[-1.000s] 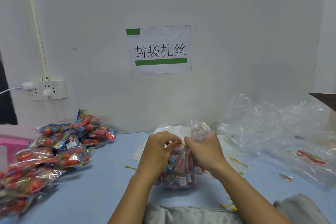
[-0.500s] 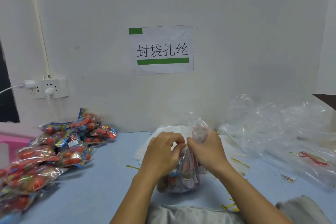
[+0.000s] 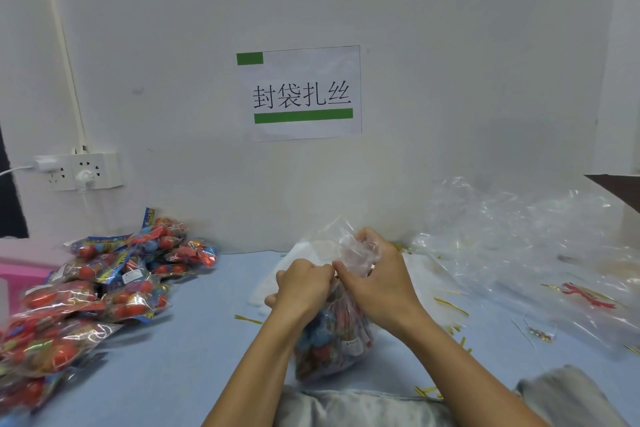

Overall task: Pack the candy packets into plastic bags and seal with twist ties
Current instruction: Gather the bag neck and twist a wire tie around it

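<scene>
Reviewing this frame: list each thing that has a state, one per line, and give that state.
filled bag: stuffed with candy, neck gathered, tie not visible
left hand: grips the bag neck
right hand: grips the bunched bag top
candy packets: heaped loose at left, unpacked
empty plastic bags: crumpled pile at right
twist ties: scattered loose on the table
wall socket: two plugs in

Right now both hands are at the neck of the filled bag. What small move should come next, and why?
Probably keep twisting the tie at the neck. The right hand grips the gathered top of the filled bag, and the left hand pinches at the same spot, where a tie would sit. The tie itself is hidden, so I cannot tell how far the seal has got.
</scene>
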Motion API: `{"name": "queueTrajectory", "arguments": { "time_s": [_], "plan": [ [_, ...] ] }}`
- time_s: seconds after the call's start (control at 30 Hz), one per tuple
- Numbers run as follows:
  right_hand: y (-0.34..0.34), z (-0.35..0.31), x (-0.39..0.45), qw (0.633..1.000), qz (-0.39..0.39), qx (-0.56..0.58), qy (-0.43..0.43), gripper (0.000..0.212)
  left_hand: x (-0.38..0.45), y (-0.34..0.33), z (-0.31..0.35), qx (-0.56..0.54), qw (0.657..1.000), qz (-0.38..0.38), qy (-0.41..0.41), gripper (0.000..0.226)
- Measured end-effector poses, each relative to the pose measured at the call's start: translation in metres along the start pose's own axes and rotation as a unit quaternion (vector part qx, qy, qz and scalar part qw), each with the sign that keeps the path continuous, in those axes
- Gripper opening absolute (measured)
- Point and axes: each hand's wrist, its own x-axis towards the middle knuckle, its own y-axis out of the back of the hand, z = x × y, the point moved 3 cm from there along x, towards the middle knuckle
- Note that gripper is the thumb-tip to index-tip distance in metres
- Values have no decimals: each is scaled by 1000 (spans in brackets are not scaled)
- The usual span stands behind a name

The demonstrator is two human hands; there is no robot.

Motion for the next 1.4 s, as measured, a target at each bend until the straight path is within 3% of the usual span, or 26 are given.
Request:
{"name": "queueTrajectory", "arguments": {
  "time_s": [0.13,0.33,0.5,0.7,0.87,1.0,1.2,1.4],
  "plan": [
    [-1,0,-1,1000,-11,7,-6,22,0,1,-5,-61,998,-13,11,12],
    [4,7,0,999,23,-5,-40,18,-1,4,-8,-53,996,51,-54,46],
    [10,12,3,994,76,-25,-72,13,-2,5,-4,-104,967,110,-203,15],
    [14,19,2,988,110,-16,-103,9,-5,-9,-2,16,955,23,-294,24],
    [12,22,4,985,128,18,-114,15,-6,-15,-2,52,959,-8,-279,20],
    [8,25,5,986,109,46,-116,13,-4,-17,-9,90,961,-48,-256,38],
    [6,27,7,981,96,125,-117,19,4,-11,-15,23,963,-45,-264,15],
    [6,27,7,971,23,173,-162,29,8,-1,-21,-148,966,13,-212,6]
  ]
}}
